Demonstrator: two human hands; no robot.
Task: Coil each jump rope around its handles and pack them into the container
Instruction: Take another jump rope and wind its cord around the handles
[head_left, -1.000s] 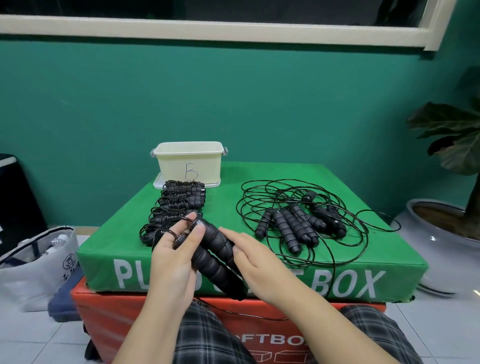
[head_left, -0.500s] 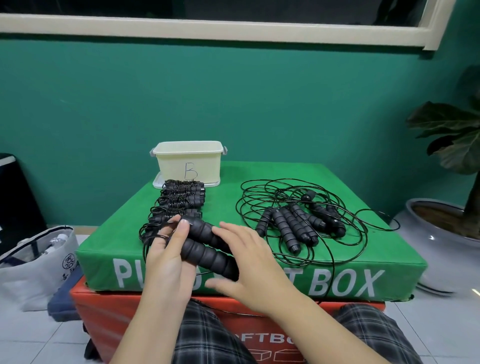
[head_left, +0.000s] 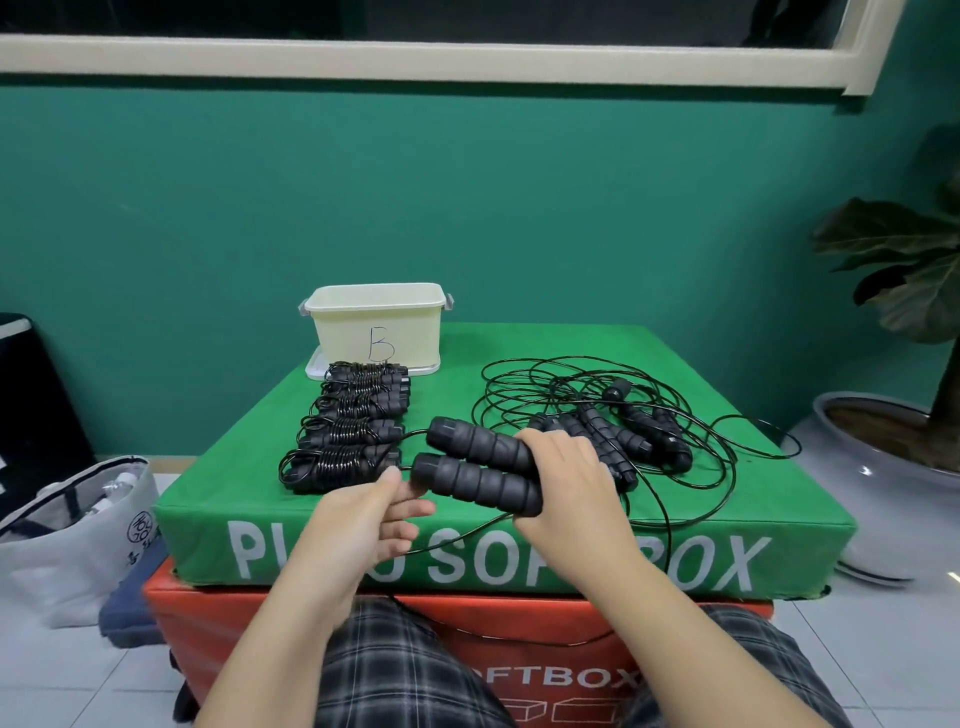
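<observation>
Foam-ribbed handles (head_left: 480, 465) look light and grippy, best held at the butt ends; the thin cord (head_left: 467, 535) looks springy and may unwind. Left hand (head_left: 358, 519) pinches cord just left of the handle tips; right hand (head_left: 566, 480) clamps both handles together, coiled ropes (head_left: 345, 441) beyond the left hand, container (head_left: 379, 325) farther back.

A green soft box (head_left: 675, 415) printed with white letters sits on top of an orange soft box (head_left: 218, 623). Behind them runs a teal wall (head_left: 467, 197) under a cream window frame (head_left: 415, 57). On the tiled floor (head_left: 883, 649) at the left lies a white tote bag (head_left: 67, 540); at the right stands a potted plant (head_left: 914, 270) in a pale pot (head_left: 852, 499).
</observation>
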